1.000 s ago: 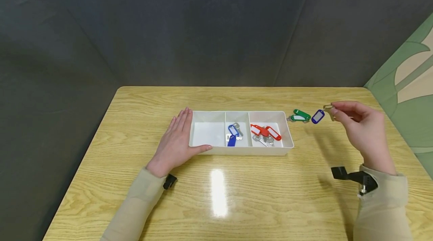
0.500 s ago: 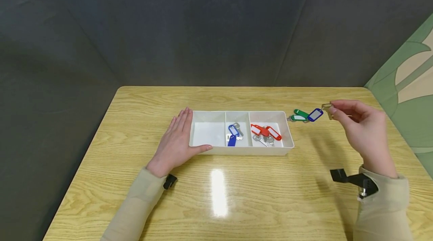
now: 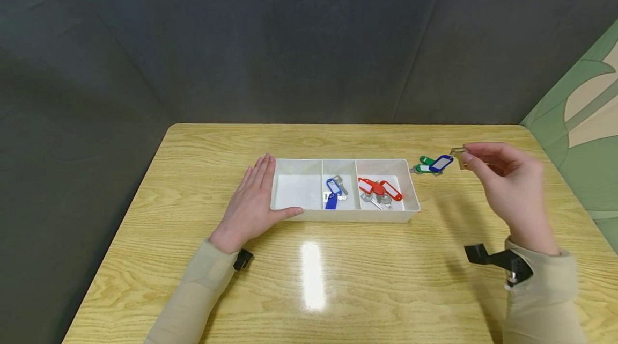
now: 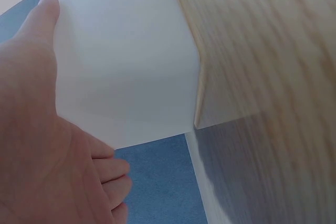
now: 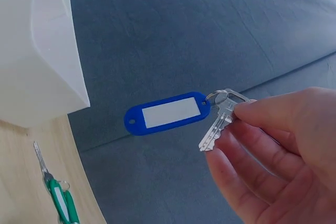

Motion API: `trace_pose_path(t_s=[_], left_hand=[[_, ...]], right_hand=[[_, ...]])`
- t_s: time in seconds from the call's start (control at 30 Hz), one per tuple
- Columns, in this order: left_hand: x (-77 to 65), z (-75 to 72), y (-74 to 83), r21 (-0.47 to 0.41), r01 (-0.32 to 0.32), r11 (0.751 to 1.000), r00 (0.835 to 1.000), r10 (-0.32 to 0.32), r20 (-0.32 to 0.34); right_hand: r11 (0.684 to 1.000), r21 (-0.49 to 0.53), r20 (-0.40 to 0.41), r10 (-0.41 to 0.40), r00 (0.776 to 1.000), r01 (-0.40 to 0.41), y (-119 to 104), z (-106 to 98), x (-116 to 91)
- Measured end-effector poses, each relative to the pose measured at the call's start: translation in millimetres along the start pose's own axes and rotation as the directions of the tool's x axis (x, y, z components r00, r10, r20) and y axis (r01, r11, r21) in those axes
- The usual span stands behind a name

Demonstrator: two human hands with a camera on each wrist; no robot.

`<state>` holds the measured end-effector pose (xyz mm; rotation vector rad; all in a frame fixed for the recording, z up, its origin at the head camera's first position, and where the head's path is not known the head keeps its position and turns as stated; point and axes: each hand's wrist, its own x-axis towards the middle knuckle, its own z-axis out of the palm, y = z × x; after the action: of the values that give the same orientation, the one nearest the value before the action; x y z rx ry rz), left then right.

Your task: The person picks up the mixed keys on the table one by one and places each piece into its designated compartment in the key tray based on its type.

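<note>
My right hand (image 3: 514, 188) pinches a silver key (image 5: 214, 129) between thumb and fingers, raised over the table's right side. A blue key tag (image 5: 170, 114) with a white label hangs from its ring and overlaps the green key tags (image 3: 425, 169) in the head view. Straight-fingered, my left hand (image 3: 251, 207) rests against the left end of a white divided tray (image 3: 347, 216), its thumb along the front rim. Keys with blue tags (image 3: 331, 201) lie in the middle compartment, and keys with red tags (image 3: 392, 191) in the right one. The left compartment shows only its white floor.
The green-tagged keys lie on the wooden table (image 3: 386, 274) just beyond the tray's right end. A dark grey partition (image 3: 289, 43) stands behind the table and along its left. At the right is a green and beige patterned panel (image 3: 596, 172).
My right hand has moved a little to the left with the key, and the hanging blue tag now overlaps the green tags. My left hand and the tray have stayed put.
</note>
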<state>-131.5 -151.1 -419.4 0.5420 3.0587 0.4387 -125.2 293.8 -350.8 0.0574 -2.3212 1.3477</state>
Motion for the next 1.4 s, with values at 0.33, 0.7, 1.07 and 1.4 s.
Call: trace_pose_path(t_s=[0.33, 0.7, 1.07, 1.4], left_hand=[[-0.6, 0.1, -0.3, -0.006, -0.006, 1.000, 1.000, 0.006, -0.009], [-0.5, -0.7, -0.7, -0.009, -0.009, 1.000, 1.000, 0.009, -0.012], [-0.8, -0.9, -0.6, -0.010, -0.006, 1.000, 1.000, 0.006, -0.009], [-0.5, -1.6, 0.5, -0.005, -0.002, 1.000, 1.000, 0.002, -0.005]], right_hand=[[0.999, -0.024, 0.027, -0.034, 0.999, 0.035, -4, 7, -4], [0.997, -0.006, 0.056, -0.078, 0.995, 0.079, -7, 17, -5], [0.996, 0.012, 0.098, -0.094, 0.991, 0.093, -11, 25, -8], [0.993, 0.052, 0.124, -0.108, 0.986, 0.103, -14, 30, -9]])
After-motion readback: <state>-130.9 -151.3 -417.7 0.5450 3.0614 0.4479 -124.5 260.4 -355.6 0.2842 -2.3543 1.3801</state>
